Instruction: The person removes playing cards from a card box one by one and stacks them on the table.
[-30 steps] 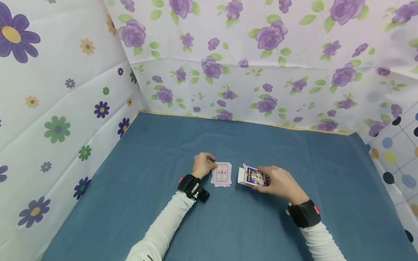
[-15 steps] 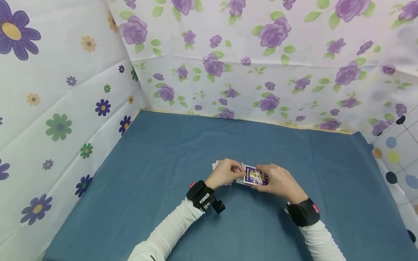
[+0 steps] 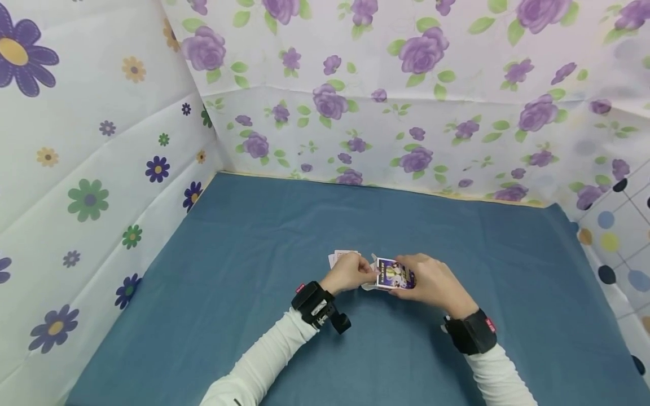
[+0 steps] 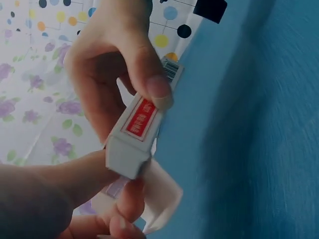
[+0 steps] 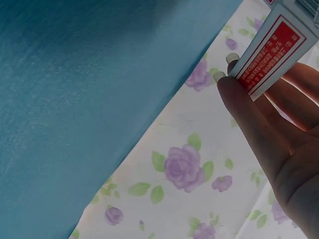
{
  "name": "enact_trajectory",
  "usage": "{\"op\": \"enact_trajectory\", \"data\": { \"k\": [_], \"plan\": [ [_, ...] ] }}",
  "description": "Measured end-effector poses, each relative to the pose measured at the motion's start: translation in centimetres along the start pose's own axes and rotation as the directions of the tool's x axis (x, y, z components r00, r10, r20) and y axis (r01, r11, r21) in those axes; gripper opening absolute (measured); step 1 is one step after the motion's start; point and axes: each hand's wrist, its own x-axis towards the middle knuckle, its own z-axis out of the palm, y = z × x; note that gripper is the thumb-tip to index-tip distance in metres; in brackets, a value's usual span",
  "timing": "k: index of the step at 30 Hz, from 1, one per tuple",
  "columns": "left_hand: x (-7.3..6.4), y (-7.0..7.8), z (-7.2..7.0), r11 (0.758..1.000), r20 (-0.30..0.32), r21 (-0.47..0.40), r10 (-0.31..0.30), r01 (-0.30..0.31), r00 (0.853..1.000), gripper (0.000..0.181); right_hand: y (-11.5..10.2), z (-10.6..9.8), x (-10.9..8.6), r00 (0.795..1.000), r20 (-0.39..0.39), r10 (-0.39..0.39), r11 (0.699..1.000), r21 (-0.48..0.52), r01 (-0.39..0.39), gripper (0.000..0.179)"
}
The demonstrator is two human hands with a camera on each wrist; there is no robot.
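Observation:
My right hand [image 3: 433, 283] grips a playing card box [image 3: 396, 274] by its right part, with the purple picture side up. Its white flap [image 4: 163, 196] hangs out at the open left end. At that end, my left hand [image 3: 348, 273] pinches what looks like a playing card [image 4: 115, 188], a small pale lilac edge between thumb and finger; most of it is hidden. A stack of playing cards [image 3: 345, 253], backs up, lies on the cloth, mostly covered by my left hand. In the right wrist view, the box's red-labelled narrow side [image 5: 273, 59] shows beside my thumb.
A blue cloth [image 3: 264, 225] covers the table. Flower-printed sheets [image 3: 325, 96] stand as walls at the back and left, and a dotted sheet [image 3: 616, 242] is at the right.
My left hand has left the side of the card stack and moved right to the box's open end, then slightly back left. The right hand keeps its grip, with the box shifted slightly left.

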Motion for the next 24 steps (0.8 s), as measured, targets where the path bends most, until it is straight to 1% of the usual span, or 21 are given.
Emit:
{"op": "enact_trajectory", "data": {
  "k": [3,6,8,11,15,17,21,24],
  "plan": [
    [0.14,-0.19,-0.13,0.999,0.054,-0.039,-0.029,0.031,0.998,0.022,-0.09,-0.11,-0.07,1.000,-0.006,-0.007,1.000,-0.003,0.007,0.066],
    [0.22,-0.36,-0.21,0.996,0.093,-0.075,-0.048,0.055,0.994,0.025,-0.08,-0.13,-0.15,1.000,-0.006,-0.010,1.000,-0.008,0.009,0.066],
    [0.21,-0.43,-0.27,0.993,0.117,-0.098,-0.051,0.062,0.992,0.028,-0.04,-0.10,-0.20,1.000,-0.004,-0.011,1.000,-0.011,0.011,0.066],
    [0.18,-0.41,-0.39,0.993,0.140,-0.106,-0.036,0.051,0.989,0.032,0.05,-0.03,-0.26,1.000,0.000,-0.011,1.000,-0.010,0.011,0.066],
    [0.08,-0.27,-0.52,0.996,0.154,-0.082,-0.003,0.016,0.988,0.033,0.10,0.05,-0.31,1.000,0.009,-0.006,1.000,-0.003,0.006,0.066],
    [0.03,-0.19,-0.54,0.997,0.158,-0.072,0.004,0.007,0.987,0.033,0.07,0.04,-0.32,1.000,0.012,-0.006,1.000,0.001,0.006,0.066],
    [0.02,-0.16,-0.47,0.998,0.162,-0.064,-0.016,0.027,0.987,0.032,0.00,0.03,-0.35,1.000,0.013,-0.006,1.000,0.001,0.006,0.066],
    [0.04,-0.41,-0.54,0.996,0.173,-0.083,-0.020,0.035,0.985,0.031,0.01,0.04,-0.40,1.000,0.010,-0.006,1.000,0.001,0.006,0.066]
  ]
}}
